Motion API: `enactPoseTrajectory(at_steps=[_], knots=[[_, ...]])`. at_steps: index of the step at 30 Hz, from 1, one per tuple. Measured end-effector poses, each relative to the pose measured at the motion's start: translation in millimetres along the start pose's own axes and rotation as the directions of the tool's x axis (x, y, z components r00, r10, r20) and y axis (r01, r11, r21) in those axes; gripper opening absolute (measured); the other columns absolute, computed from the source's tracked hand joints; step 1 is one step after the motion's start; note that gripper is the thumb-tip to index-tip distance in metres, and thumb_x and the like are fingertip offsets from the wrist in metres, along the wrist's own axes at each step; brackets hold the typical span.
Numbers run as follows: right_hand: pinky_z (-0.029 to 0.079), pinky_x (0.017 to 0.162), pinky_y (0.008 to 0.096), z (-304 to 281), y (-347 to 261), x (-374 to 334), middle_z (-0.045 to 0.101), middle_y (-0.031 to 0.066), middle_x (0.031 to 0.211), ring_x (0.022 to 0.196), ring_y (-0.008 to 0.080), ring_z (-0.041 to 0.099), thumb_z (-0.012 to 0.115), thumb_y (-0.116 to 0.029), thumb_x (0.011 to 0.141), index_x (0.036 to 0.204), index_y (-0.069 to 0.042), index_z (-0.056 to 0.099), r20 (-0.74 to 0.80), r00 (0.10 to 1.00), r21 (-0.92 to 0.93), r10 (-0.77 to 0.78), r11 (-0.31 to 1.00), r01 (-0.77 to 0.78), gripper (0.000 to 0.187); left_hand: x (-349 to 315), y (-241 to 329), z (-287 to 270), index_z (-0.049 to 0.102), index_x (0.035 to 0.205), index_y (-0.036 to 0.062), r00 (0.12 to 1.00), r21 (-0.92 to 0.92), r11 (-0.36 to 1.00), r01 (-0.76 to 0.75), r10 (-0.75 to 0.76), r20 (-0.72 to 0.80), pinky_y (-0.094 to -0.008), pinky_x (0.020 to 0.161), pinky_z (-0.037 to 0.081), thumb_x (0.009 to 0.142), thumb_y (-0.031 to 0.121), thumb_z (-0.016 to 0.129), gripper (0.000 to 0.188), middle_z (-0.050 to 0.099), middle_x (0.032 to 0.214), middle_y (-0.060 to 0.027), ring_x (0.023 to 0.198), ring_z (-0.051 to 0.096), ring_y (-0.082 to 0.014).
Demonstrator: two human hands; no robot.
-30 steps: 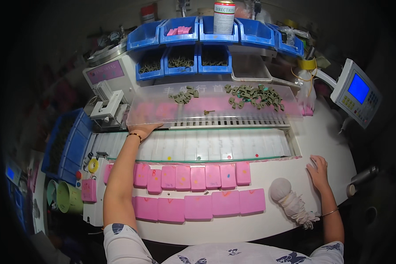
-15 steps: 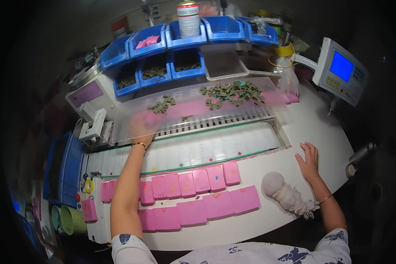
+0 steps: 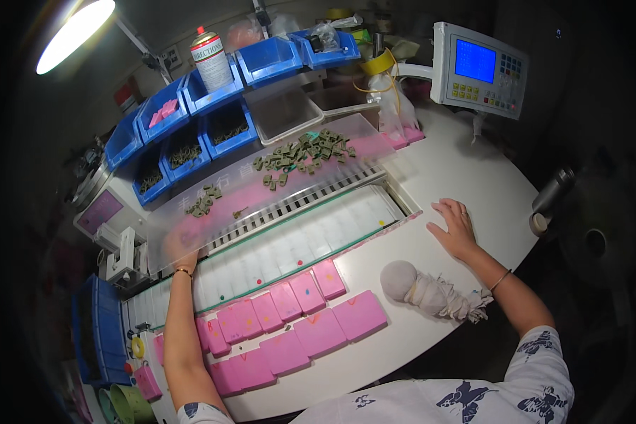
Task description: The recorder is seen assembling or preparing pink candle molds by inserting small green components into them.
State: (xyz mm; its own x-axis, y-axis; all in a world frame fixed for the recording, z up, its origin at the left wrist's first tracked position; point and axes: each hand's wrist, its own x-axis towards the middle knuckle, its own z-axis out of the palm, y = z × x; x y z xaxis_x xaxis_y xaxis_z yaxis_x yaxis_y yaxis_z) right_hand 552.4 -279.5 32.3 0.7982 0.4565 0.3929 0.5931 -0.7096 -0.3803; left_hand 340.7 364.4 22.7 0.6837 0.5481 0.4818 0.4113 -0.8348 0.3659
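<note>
My left hand (image 3: pixel 184 242) reaches under a translucent plastic sheet (image 3: pixel 161 230), at the left end of a slotted strip (image 3: pixel 300 206). Through the sheet the fingers look blurred, and whether they hold anything is hidden. On top of the sheet lie a large heap of small grey-green pieces (image 3: pixel 318 150) and a smaller cluster (image 3: pixel 203 202). In front of it runs a long white belt (image 3: pixel 297 239) with coloured dots along its near edge. My right hand (image 3: pixel 454 230) rests on the white tabletop, fingers apart and holding nothing, beyond a knotted cloth bundle (image 3: pixel 431 293).
Two rows of pink blocks (image 3: pixel 321 336) line the near side of the belt. Blue bins (image 3: pixel 268 60) stand behind, with a spray can (image 3: pixel 212 62) among them. A control panel (image 3: pixel 477 71) and a dark bottle (image 3: pixel 552 194) are at the right. A lamp (image 3: pixel 78 34) shines upper left.
The view has turned, so the bench appears tilted and shifted left, and the lamp has come into sight. A yellow dot now shows near the belt's right end. Both hands keep nearly the same places.
</note>
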Motion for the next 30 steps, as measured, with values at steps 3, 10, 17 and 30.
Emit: enactPoseTrajectory(at_steps=[3,10,17,30], knots=[[0.034,0.108,0.0441,4,-2,2,0.047,0.0137,0.134,0.129,0.0328,0.040,0.070,-0.031,0.087,0.128,-0.007,0.057,0.014,1.000,-0.012,-0.010,1.000,0.010,0.049,2,-6,3,0.067,0.115,0.0081,0.999,-0.190,0.982,-0.025,0.030,0.028,-0.0396,0.097,0.048,0.072,0.029,0.082,0.050,0.065,0.120,-0.0135,0.110,0.061,-0.0326],[0.036,0.108,0.0417,7,5,5,0.056,0.0131,0.126,0.124,0.0307,0.048,0.070,-0.024,0.087,0.125,-0.006,0.060,-0.034,0.998,0.030,-0.060,0.998,0.061,0.043,-18,18,-4,0.049,0.139,0.0078,0.995,0.004,0.997,-0.077,0.076,0.069,-0.0425,0.111,0.035,0.083,0.034,0.074,0.066,0.050,0.142,-0.0172,0.131,0.047,-0.0332],[0.040,0.105,0.0333,-37,-63,9,0.062,0.0120,0.121,0.119,0.0237,0.055,0.067,-0.016,0.089,0.120,-0.001,0.061,0.123,0.992,0.596,0.038,0.796,-0.104,0.036,-118,142,-48,0.039,0.148,0.0089,0.961,0.014,0.991,-0.130,0.122,0.249,-0.0538,0.118,0.015,0.095,0.035,0.059,0.062,0.025,0.159,-0.0209,0.148,0.019,-0.0374],[0.046,0.094,0.0402,-25,-194,-49,0.055,0.0153,0.115,0.108,0.0326,0.055,0.075,-0.017,0.074,0.119,0.003,0.057,0.350,0.692,0.304,-0.631,0.775,0.554,0.053,-225,283,-105,0.044,0.142,0.0009,0.846,-0.534,0.794,-0.292,0.474,0.243,-0.0433,0.107,0.041,0.087,0.017,0.072,0.064,0.050,0.142,-0.0217,0.126,0.052,-0.0376]])
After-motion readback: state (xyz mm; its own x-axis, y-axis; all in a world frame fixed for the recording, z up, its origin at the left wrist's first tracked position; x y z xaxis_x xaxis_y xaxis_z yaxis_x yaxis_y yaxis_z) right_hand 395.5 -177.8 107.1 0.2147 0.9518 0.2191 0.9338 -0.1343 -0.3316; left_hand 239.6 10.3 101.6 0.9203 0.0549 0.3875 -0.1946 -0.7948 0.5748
